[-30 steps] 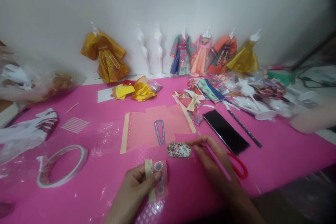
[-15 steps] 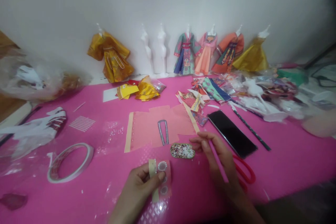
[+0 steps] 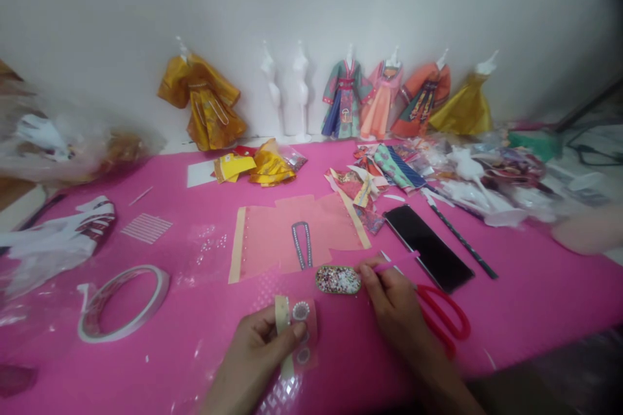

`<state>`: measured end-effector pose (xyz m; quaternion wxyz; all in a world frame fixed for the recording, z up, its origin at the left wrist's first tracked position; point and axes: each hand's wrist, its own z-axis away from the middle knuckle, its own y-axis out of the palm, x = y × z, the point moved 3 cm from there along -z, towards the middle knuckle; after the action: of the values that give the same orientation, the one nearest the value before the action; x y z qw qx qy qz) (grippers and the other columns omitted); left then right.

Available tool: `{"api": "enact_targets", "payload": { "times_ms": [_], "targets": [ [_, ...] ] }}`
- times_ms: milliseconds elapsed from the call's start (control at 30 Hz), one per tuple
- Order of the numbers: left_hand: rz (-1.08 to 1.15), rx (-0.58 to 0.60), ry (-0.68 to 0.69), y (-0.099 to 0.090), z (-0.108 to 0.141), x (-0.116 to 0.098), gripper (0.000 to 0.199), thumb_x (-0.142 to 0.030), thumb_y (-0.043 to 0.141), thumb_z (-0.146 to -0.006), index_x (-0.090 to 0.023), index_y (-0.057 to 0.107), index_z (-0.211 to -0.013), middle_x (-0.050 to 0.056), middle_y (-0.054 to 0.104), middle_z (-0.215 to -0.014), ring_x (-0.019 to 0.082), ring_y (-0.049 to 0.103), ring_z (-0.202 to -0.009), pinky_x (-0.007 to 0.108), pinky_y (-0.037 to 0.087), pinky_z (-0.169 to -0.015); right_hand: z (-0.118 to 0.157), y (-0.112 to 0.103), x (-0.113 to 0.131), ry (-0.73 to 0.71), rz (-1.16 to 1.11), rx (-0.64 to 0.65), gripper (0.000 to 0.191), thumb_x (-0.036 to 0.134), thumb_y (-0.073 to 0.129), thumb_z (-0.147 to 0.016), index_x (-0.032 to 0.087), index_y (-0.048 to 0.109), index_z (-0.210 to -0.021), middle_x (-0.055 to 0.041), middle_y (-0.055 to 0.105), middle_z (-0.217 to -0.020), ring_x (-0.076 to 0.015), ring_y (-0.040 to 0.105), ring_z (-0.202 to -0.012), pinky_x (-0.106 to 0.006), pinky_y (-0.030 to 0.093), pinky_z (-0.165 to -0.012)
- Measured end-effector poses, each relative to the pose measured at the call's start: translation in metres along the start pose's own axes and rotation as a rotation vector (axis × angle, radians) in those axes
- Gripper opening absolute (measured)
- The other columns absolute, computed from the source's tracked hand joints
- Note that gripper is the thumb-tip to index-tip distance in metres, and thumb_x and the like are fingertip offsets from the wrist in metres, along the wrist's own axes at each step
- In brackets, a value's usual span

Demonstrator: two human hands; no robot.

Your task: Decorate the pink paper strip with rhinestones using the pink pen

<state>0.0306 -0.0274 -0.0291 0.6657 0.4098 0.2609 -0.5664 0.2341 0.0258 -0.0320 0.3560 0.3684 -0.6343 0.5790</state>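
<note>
Between thumb and fingers, my left hand (image 3: 265, 343) pinches a small pink strip (image 3: 307, 363) with a cream edge and round beaded motifs. My right hand (image 3: 392, 292) is closed around a thin pink stick (image 3: 399, 262), which points up and to the right. Its fingertips are at the right end of a small oval tray of beads (image 3: 339, 279). Behind the tray lies a flat peach fabric piece (image 3: 270, 233) with cream side bands and a grey, pearl-dotted loop (image 3: 302, 243) on it. Red-handled scissors (image 3: 450, 318) lie partly behind my right hand.
A phone (image 3: 428, 246) and a dark patterned strip (image 3: 462, 240) lie to the right. At the left is a tape roll (image 3: 124, 305). Dressed doll forms (image 3: 345, 100) stand along the wall; fabric scraps (image 3: 272, 165) and plastic bags (image 3: 487, 188) lie before them.
My right hand has closed in beside the bead tray, and the pink stick has swung from pointing down toward me to pointing up and right. My left hand stays nearly still.
</note>
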Motion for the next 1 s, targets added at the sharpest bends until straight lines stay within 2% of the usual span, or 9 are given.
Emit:
{"api": "enact_targets", "payload": {
  "times_ms": [233, 367, 567, 733, 833, 1000],
  "targets": [
    [-0.017, -0.01, 0.006, 0.0014, 0.0012, -0.0031, 0.021, -0.037, 0.08, -0.069, -0.017, 0.076, -0.076, 0.002, 0.069, -0.066, 0.017, 0.057, -0.065, 0.024, 0.042, -0.061, -0.0003, 0.0014, 0.0039, -0.033, 0.035, 0.03, 0.027, 0.036, 0.046, -0.096, 0.019, 0.063, -0.084, -0.0068, 0.068, -0.085, -0.0234, 0.061, -0.083, -0.034, 0.042, -0.075],
    [-0.045, -0.041, 0.032, 0.0019, 0.0012, -0.0021, 0.025, -0.043, 0.077, -0.071, -0.018, 0.076, -0.075, 0.003, 0.071, -0.067, 0.018, 0.058, -0.063, 0.026, 0.042, -0.06, -0.0005, 0.001, 0.0047, -0.05, 0.061, 0.039, 0.027, 0.034, 0.045, -0.096, 0.02, 0.063, -0.082, -0.0062, 0.068, -0.081, -0.0243, 0.06, -0.08, -0.035, 0.042, -0.073],
    [-0.022, -0.017, 0.002, -0.0003, -0.0009, 0.0011, 0.021, -0.037, 0.079, -0.069, -0.017, 0.074, -0.074, 0.001, 0.07, -0.066, 0.016, 0.059, -0.064, 0.025, 0.043, -0.062, -0.0019, 0.0018, 0.003, -0.08, 0.086, 0.06, 0.03, 0.035, 0.043, -0.097, 0.02, 0.061, -0.078, -0.006, 0.068, -0.078, -0.024, 0.06, -0.077, -0.035, 0.041, -0.07],
    [-0.041, -0.028, 0.0, -0.0031, -0.0026, 0.0041, 0.025, -0.04, 0.08, -0.069, -0.016, 0.072, -0.071, 0.002, 0.07, -0.066, 0.017, 0.059, -0.063, 0.025, 0.043, -0.061, -0.0027, 0.002, 0.0008, -0.095, 0.1, 0.055, 0.028, 0.034, 0.043, -0.097, 0.02, 0.062, -0.082, -0.0063, 0.069, -0.081, -0.0242, 0.061, -0.079, -0.035, 0.041, -0.072],
    [-0.056, -0.038, 0.013, -0.0029, -0.0021, 0.0048, 0.029, -0.045, 0.077, -0.071, -0.017, 0.073, -0.073, 0.004, 0.072, -0.068, 0.017, 0.059, -0.064, 0.025, 0.043, -0.06, -0.0024, 0.0022, 0.0008, -0.098, 0.107, 0.059, 0.028, 0.034, 0.043, -0.097, 0.02, 0.062, -0.082, -0.0055, 0.069, -0.08, -0.0236, 0.061, -0.078, -0.034, 0.041, -0.071],
    [-0.048, -0.026, 0.006, -0.001, -0.0008, 0.0036, 0.026, -0.043, 0.077, -0.071, -0.018, 0.075, -0.078, 0.005, 0.073, -0.072, 0.019, 0.062, -0.067, 0.026, 0.045, -0.062, -0.0018, 0.0022, 0.0021, -0.088, 0.115, 0.06, 0.028, 0.035, 0.043, -0.097, 0.021, 0.062, -0.081, -0.0047, 0.068, -0.08, -0.0231, 0.061, -0.078, -0.034, 0.042, -0.071]
  ]
}}
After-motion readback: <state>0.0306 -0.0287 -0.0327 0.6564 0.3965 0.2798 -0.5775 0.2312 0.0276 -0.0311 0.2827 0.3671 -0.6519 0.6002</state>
